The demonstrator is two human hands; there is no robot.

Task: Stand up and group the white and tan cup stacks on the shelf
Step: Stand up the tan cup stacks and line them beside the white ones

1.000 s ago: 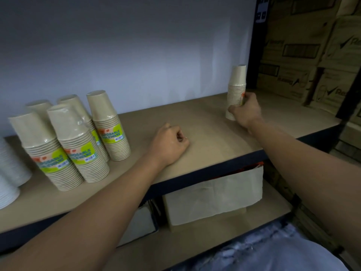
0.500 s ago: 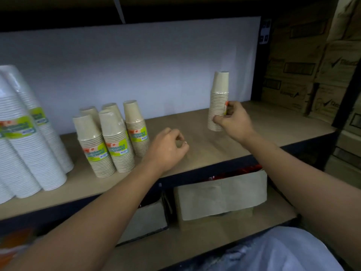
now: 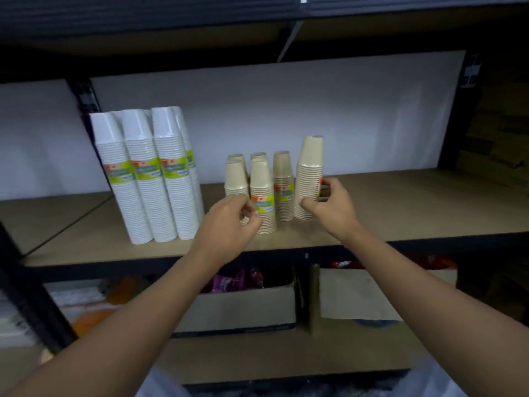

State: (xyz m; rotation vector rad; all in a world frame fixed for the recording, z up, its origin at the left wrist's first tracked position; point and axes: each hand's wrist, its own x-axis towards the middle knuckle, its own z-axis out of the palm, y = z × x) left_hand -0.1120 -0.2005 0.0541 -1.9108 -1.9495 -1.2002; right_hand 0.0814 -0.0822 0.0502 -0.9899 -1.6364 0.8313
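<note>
Several tall white cup stacks (image 3: pixel 148 179) stand upright together at the left of the wooden shelf (image 3: pixel 400 207). Right of them stands a cluster of short tan cup stacks (image 3: pixel 262 196) with green labels. My right hand (image 3: pixel 329 206) grips a taller tan cup stack (image 3: pixel 309 176) near its base, upright and close against the right side of the cluster. My left hand (image 3: pixel 230 217) hovers in front of the cluster's left stacks with fingers curled, holding nothing that I can see.
A white back panel (image 3: pixel 372 116) closes the shelf behind the cups. Dark metal uprights (image 3: pixel 28 296) frame the rack. On the lower shelf sit open cardboard boxes (image 3: pixel 243 308) with packets inside. An upper shelf edge (image 3: pixel 171 15) hangs overhead.
My right hand has carried the tan stack leftward from the shelf's right part to beside the tan cluster. My left hand rose from the shelf toward the cluster. The view pulled back and up.
</note>
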